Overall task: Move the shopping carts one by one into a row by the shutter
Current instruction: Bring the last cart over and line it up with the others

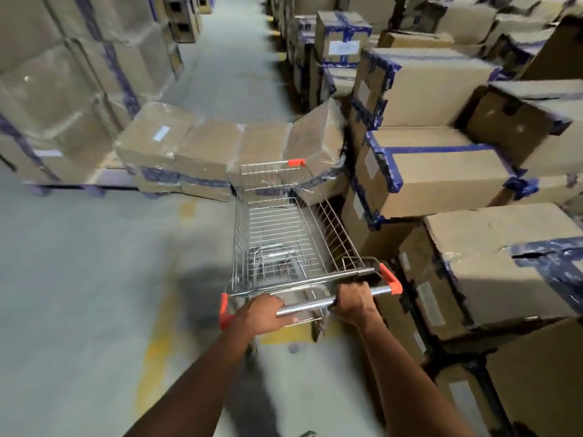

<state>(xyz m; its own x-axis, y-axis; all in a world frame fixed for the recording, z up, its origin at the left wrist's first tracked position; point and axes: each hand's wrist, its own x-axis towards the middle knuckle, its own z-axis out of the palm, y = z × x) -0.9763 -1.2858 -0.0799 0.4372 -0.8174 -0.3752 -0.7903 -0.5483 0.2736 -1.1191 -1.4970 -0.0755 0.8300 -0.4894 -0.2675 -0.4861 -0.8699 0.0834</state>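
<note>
A wire shopping cart [284,238] with orange corner caps stands in front of me on the warehouse floor, its basket empty. My left hand [262,312] grips the left part of its metal handle bar [315,305], and my right hand [355,299] grips the right part. A second cart [271,175] with an orange corner sits just ahead, its rear edge touching or nested with the front of mine; I cannot tell which. No shutter is in view.
Stacked cardboard boxes with blue tape [441,171] wall the right side close to the cart. A low plastic-wrapped pallet of boxes [202,152] blocks straight ahead. More box stacks [63,74] stand left. Grey floor with yellow markings [94,263] spreads left; an aisle [233,52] runs beyond.
</note>
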